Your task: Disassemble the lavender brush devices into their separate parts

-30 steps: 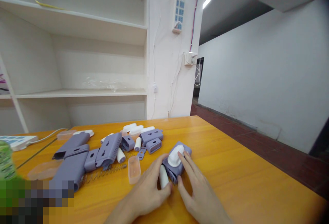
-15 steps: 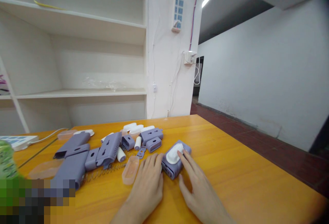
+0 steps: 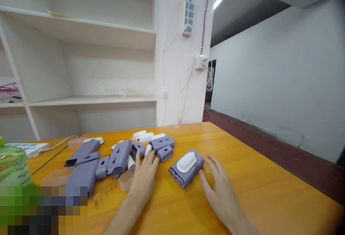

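Observation:
A purple plastic housing (image 3: 194,172) lies on the table with a white oval piece (image 3: 186,162) on its top. Beside its right edge is my right hand (image 3: 219,188), fingers apart and curved; the fingertips are at the edge, and whether they touch it I cannot tell. My left hand (image 3: 144,177) reaches over the loose parts with its fingers spread, holding nothing visible. Its fingertips are close to a white roller (image 3: 148,149) and a small purple cap (image 3: 138,150). A translucent pink tray (image 3: 124,181) is partly hidden by that hand.
Purple housings (image 3: 82,177) and coiled springs (image 3: 104,192) are at left. Several white oval pieces (image 3: 140,134) lie at the back near another purple housing (image 3: 163,143). A green bag (image 3: 13,163) and a power strip (image 3: 32,149) are at far left. Shelves (image 3: 107,100) stand behind.
My left hand has left the purple housing and moved left and forward over the loose parts. My right hand has come off the white oval piece to the housing's right side.

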The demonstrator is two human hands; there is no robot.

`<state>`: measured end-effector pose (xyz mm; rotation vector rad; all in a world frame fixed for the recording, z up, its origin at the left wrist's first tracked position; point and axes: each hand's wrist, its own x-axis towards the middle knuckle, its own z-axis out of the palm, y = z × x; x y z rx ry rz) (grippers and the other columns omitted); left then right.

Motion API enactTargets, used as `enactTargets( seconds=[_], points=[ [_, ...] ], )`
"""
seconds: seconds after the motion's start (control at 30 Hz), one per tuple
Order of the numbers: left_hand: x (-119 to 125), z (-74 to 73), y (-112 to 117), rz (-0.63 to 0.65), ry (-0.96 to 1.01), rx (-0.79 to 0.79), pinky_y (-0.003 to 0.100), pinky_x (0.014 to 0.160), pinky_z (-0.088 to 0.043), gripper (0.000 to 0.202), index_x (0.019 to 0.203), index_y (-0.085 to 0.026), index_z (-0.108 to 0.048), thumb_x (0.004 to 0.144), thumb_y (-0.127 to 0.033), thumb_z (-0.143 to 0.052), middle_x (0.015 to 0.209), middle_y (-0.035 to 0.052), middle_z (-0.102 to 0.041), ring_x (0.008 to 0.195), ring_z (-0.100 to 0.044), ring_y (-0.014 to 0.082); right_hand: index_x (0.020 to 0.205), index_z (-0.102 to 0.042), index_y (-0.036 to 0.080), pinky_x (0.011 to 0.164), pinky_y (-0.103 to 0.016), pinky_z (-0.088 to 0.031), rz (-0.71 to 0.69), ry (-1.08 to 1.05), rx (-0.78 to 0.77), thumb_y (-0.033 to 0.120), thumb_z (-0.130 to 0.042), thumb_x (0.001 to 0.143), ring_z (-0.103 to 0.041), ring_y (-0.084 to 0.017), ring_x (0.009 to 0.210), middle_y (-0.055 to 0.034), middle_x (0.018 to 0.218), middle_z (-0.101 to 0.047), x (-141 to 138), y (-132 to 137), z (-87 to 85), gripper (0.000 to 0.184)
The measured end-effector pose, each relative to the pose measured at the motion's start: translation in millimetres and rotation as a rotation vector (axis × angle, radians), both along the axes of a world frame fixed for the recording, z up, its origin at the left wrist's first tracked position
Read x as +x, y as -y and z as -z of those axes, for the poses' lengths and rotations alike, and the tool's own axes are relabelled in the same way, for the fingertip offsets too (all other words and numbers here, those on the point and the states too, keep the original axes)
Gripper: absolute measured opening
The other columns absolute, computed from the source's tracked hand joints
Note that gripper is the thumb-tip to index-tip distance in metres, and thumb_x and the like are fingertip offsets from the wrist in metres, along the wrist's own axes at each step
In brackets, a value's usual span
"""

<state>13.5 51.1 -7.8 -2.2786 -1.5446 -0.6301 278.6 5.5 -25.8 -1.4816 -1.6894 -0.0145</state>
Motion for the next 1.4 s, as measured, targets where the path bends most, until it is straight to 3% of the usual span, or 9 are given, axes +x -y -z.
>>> enactTargets(
  seconds=[0.1,0.2,0.3,0.4,0.57,0.73,0.97,1.13,1.4],
  points=[
    [2,-3.8,0,-0.014,0.085,0.09,0.065,0.121,-0.013,0.036,0.121,-0.016,-0.06,0.092,-0.006,-0.041,0.145,0.0172,-0.053,0.142,-0.04,0.0333,0.132,-0.055,0.016,0.115,-0.05,-0.036,0.06,-0.092,-0.031,0.042,-0.046,0.096,-0.046,-0.031,0.134,-0.016,0.139,-0.053,14,-20,3.1,0.046],
    [19,-5.5,15,0.1,0.255,0.039,0.058,0.121,-0.024,0.033,0.127,-0.018,-0.057,0.098,-0.023,-0.044,0.144,0.0143,-0.054,0.143,-0.039,0.0316,0.129,-0.058,0.014,0.108,-0.046,-0.042,0.062,-0.151,-0.1,0.046,-0.041,0.096,-0.054,-0.03,0.126,-0.0167,0.132,-0.06,26,-45,0.8,0.049],
    [43,1.7,34,0.254,0.466,-0.14,0.049,0.117,-0.036,0.048,0.144,-0.023,-0.043,0.097,-0.035,-0.049,0.15,0.0115,-0.048,0.142,-0.042,0.0287,0.097,-0.072,0.017,0.093,-0.043,-0.049,0.063,-0.148,-0.175,0.049,-0.042,0.095,-0.065,-0.03,0.102,-0.0147,0.102,-0.071,28,-67,-4.7,0.043],
    [56,13.3,40,0.281,0.571,-0.325,0.051,0.118,-0.032,0.078,0.151,-0.019,-0.032,0.084,-0.038,-0.068,0.156,0.0157,-0.039,0.144,-0.036,0.0333,0.072,-0.069,0.02,0.087,-0.045,-0.047,0.087,-0.136,-0.178,0.049,-0.047,0.092,-0.064,-0.032,0.09,-0.0136,0.082,-0.069,18,-78,-4.1,0.042],
    [44,15.2,29,0.286,0.672,-0.352,0.051,0.117,-0.032,0.072,0.143,-0.023,-0.04,0.077,-0.025,-0.071,0.147,0.0124,-0.049,0.138,-0.043,0.0316,0.087,-0.069,0.021,0.086,-0.04,-0.047,-0.026,-0.182,-0.177,0.048,-0.046,0.093,-0.064,-0.029,0.094,-0.0106,0.094,-0.071,-4,-76,5.1,0.036],
    [32,7.4,25,0.34,0.718,-0.225,0.048,0.114,-0.036,0.065,0.134,-0.027,-0.045,0.074,-0.007,-0.063,0.139,0.0083,-0.054,0.132,-0.047,0.0275,0.086,-0.063,0.021,0.083,-0.034,-0.05,-0.384,-0.61,-0.241,0.047,-0.059,0.086,-0.066,-0.026,0.092,-0.0052,0.09,-0.072,-4,-73,-2.5,0.026],
    [31,8.3,19,0.354,0.641,-0.168,0.05,0.118,-0.032,0.078,0.143,-0.028,-0.039,0.072,-0.001,-0.059,0.148,0.007,-0.047,0.139,-0.041,0.027,0.111,-0.06,0.022,0.074,-0.031,-0.048,-0.542,-1.021,-0.38,0.033,-0.066,0.077,-0.067,-0.022,0.081,-0.0017,0.092,-0.074,7,-79,-4.7,0.036],
    [30,1.5,20,0.358,0.559,-0.175,0.047,0.12,-0.03,0.077,0.145,-0.027,-0.037,0.075,-0.004,-0.059,0.151,0.0071,-0.044,0.141,-0.038,0.0247,0.108,-0.068,0.017,0.08,-0.033,-0.048,-0.691,-1.042,-0.429,0.029,-0.064,0.076,-0.068,-0.024,0.088,-0.0058,0.097,-0.076,8,-79,-7.1,0.034],
    [26,-0.5,19,0.394,0.521,-0.177,0.049,0.12,-0.03,0.079,0.146,-0.029,-0.036,0.076,-0.003,-0.058,0.152,0.0071,-0.042,0.142,-0.037,0.0261,0.108,-0.067,0.019,0.087,-0.036,-0.051,-0.695,-0.95,-0.395,0.031,-0.063,0.077,-0.069,-0.025,0.095,-0.0064,0.106,-0.075,13,-81,-3.7,0.034]
  ],
)
